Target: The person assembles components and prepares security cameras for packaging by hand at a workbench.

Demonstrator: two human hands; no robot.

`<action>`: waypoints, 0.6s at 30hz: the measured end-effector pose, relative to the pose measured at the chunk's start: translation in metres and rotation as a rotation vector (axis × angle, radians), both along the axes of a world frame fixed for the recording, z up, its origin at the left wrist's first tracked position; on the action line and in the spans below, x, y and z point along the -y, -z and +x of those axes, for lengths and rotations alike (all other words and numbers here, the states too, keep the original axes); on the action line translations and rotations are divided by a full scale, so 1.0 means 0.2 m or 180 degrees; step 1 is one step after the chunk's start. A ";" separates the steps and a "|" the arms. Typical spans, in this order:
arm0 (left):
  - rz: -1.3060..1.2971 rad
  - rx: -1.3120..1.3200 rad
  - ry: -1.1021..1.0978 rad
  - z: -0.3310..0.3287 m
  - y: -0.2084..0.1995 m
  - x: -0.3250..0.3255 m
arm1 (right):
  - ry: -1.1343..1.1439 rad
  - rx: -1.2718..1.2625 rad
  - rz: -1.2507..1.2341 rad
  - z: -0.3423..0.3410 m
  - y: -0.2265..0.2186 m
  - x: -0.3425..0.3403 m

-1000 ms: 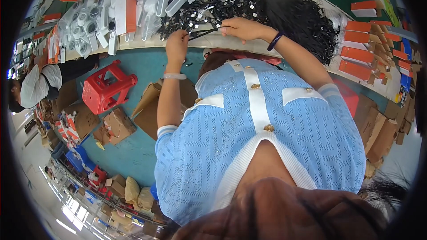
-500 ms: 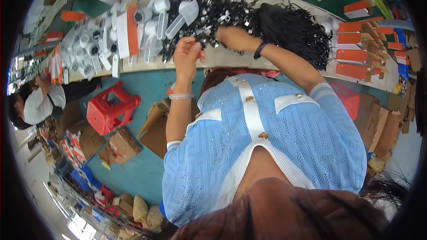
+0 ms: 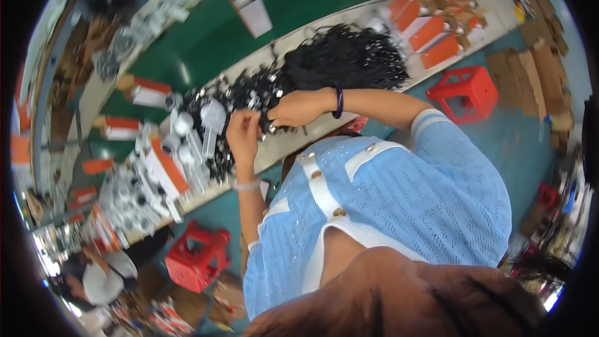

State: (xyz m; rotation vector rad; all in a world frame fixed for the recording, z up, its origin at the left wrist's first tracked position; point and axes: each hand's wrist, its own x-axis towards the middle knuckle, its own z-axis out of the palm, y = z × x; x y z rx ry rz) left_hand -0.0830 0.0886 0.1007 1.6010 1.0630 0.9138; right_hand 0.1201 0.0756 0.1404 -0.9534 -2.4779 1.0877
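My left hand [image 3: 243, 135] is closed, thumb and fingers pinched together at the near side of the workbench. Close to its right, my right hand [image 3: 302, 108] is also closed, fingers bent down towards the left one. Whatever lies in either grip is too small or hidden to make out. Beneath and around both hands spreads a heap of small black pieces with shiny silver bits [image 3: 246, 84]. A large bundle of black cords or straps [image 3: 340, 62] lies just beyond my right hand. Left of my left hand is a whitish device with a rounded head and handle [image 3: 213, 118].
Many white and grey handled devices [image 3: 128, 193] pile up at the left. Orange-and-white boxes [image 3: 430, 34] stand in rows at the right end. A green conveyor-like strip [image 3: 199, 56] runs behind. Red stools [image 3: 465, 93] are on the floor; another person [image 3: 109, 278] is at lower left.
The whole view has turned, so the bench now slopes up to the right. My hands have come closer together, with the right fingers now near the left fingertips.
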 end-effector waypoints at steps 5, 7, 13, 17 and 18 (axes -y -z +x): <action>-0.0898 0.1496 -0.0645 0.16 -0.08 0.03 | 0.1306 -0.1021 -0.0150 0.06 0.08 0.00; -0.1766 0.2263 -0.0180 0.12 -0.09 0.00 | 0.1799 -0.1549 -0.0861 0.08 0.09 -0.01; -0.2414 0.3063 0.0072 0.26 -0.11 -0.03 | 0.1178 -0.2273 -0.2896 0.17 0.34 -0.09; 0.0072 0.0679 -0.0428 0.32 -0.05 -0.09 | 0.0654 -0.0371 -0.0442 0.15 0.06 0.01; 0.1225 -0.0311 -0.0326 0.32 -0.10 -0.09 | 0.0602 0.0133 0.0068 0.19 -0.01 -0.01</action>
